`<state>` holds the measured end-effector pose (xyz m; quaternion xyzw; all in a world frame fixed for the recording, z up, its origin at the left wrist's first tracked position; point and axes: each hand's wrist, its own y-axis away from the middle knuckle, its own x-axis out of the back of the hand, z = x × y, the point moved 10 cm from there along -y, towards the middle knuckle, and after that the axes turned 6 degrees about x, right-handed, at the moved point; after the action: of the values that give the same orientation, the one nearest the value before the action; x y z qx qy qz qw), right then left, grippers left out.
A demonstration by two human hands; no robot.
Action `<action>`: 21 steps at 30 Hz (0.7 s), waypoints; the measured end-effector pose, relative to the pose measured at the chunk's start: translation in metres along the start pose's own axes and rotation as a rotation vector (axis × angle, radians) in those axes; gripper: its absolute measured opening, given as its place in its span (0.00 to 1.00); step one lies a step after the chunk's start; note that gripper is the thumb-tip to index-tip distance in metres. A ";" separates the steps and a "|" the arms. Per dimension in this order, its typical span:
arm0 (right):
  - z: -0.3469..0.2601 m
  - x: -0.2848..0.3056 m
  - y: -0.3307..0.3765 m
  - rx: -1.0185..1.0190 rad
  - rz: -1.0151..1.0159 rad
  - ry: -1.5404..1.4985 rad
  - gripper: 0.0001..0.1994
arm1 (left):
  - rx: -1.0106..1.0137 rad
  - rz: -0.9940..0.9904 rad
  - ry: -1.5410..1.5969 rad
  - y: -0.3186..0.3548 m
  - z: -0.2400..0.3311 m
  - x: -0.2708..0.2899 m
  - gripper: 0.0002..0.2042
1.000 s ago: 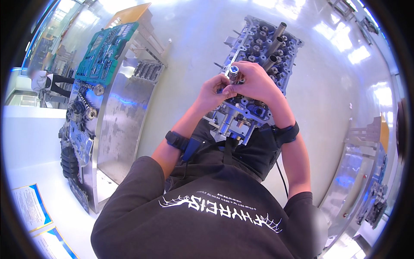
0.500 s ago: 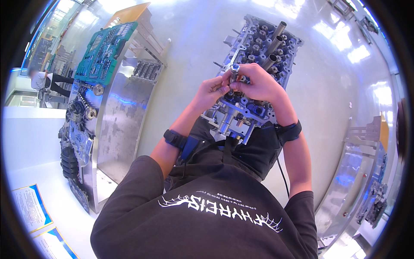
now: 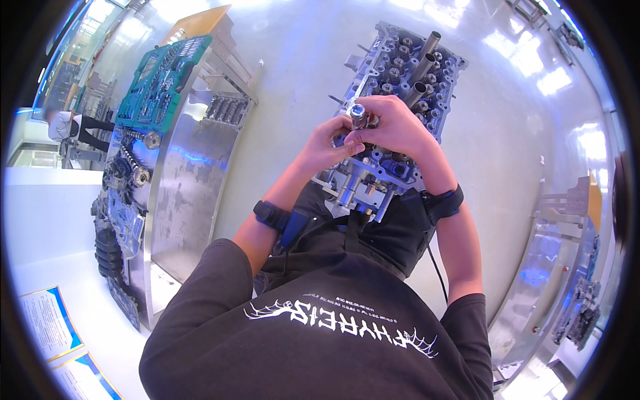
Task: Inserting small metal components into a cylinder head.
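A chrome socket [image 3: 358,109] stands nearly upright between my hands, its round open end toward me. The thumb and fingers of my right hand [image 3: 393,123] close around it from the right. On the left side my left hand [image 3: 331,141] pinches its lower part, fingertips meeting those of my right hand. What is below the socket is covered by my fingers. Just under and beyond both hands lies a grey metal cylinder head [image 3: 448,83] with rows of valve springs. Several metal tubes [image 3: 425,65] stand up from it.
To the left, a metal workbench [image 3: 180,193] carries an open green tool case [image 3: 155,87], a camshaft [image 3: 137,167] and dark engine parts. Another bench [image 3: 543,267] with parts stands at the right. A person [image 3: 77,127] is at the far left.
The socket has tilted, so its open end faces me more, and has shifted slightly left and down. My left thumb has slid a little to the right beneath it.
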<state>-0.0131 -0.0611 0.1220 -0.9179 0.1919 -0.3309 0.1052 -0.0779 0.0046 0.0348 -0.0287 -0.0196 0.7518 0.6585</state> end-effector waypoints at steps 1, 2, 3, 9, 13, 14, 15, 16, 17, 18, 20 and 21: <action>-0.001 0.001 0.000 0.021 0.005 0.020 0.17 | -0.007 0.009 -0.029 -0.001 0.000 -0.001 0.11; -0.001 0.000 0.000 0.022 0.005 0.020 0.17 | -0.014 0.020 -0.059 -0.002 0.000 0.000 0.11; -0.002 0.001 0.000 0.033 0.016 0.021 0.17 | -0.015 0.020 -0.059 -0.002 -0.001 0.000 0.11; -0.006 -0.001 0.000 0.021 -0.021 0.071 0.14 | -0.011 0.052 -0.021 -0.003 -0.009 0.005 0.08; 0.001 -0.005 0.003 0.035 -0.060 0.060 0.10 | -0.052 0.040 -0.016 -0.002 -0.003 0.003 0.12; 0.001 -0.005 0.002 0.036 -0.061 0.059 0.10 | -0.048 0.031 -0.009 -0.002 -0.004 0.003 0.13; -0.001 -0.005 0.002 0.044 -0.064 0.052 0.09 | -0.048 0.032 -0.010 -0.002 -0.006 0.004 0.13; -0.003 -0.005 0.002 0.052 -0.068 0.045 0.08 | -0.034 0.028 0.000 -0.002 -0.009 0.004 0.12; -0.004 -0.005 0.001 0.053 -0.069 0.044 0.08 | -0.019 0.025 0.009 -0.001 -0.013 0.004 0.10; -0.005 -0.004 0.001 0.050 -0.068 0.014 0.08 | -0.018 0.026 0.009 -0.001 -0.016 0.006 0.10; -0.005 -0.005 0.001 0.047 -0.067 -0.014 0.08 | -0.008 0.015 0.023 -0.001 -0.019 0.007 0.09; -0.005 -0.003 0.001 0.054 -0.039 -0.068 0.08 | -0.010 0.015 0.023 -0.001 -0.019 0.007 0.09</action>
<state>-0.0189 -0.0610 0.1236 -0.9290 0.1614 -0.3066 0.1302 -0.0768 0.0115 0.0161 -0.0408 -0.0155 0.7563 0.6528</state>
